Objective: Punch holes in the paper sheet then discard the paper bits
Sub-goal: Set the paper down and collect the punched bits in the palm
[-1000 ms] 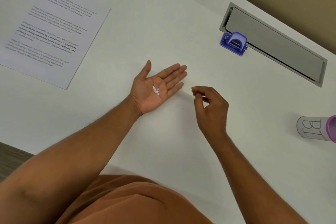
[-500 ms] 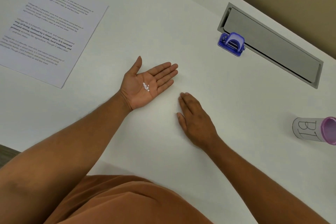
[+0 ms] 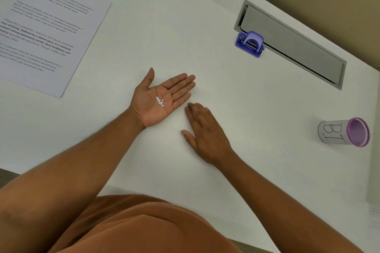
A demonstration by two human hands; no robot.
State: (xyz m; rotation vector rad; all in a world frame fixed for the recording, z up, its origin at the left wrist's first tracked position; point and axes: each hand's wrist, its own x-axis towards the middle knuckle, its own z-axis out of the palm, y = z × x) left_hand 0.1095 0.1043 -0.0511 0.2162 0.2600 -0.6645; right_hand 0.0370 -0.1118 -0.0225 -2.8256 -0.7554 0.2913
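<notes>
Several paper bits (image 3: pixel 159 101) lay in your left hand (image 3: pixel 162 98), held palm up with fingers (image 3: pixel 181 82) straight and together. Your right hand (image 3: pixel 205 131) lay palm down on the counter (image 3: pixel 267 170), fingers together, holding nothing. Far left lay the paper sheet (image 3: pixel 49 31).

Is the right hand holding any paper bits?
No, the right hand lies flat, palm down on the table; the paper bits sit in the open left palm.

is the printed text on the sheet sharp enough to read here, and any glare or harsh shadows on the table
Head view: the paper sheet is soft, its lines show but the words cannot be read; the table is evenly lit with no glare; only faint shadows beside the left hand and right hand.
</notes>
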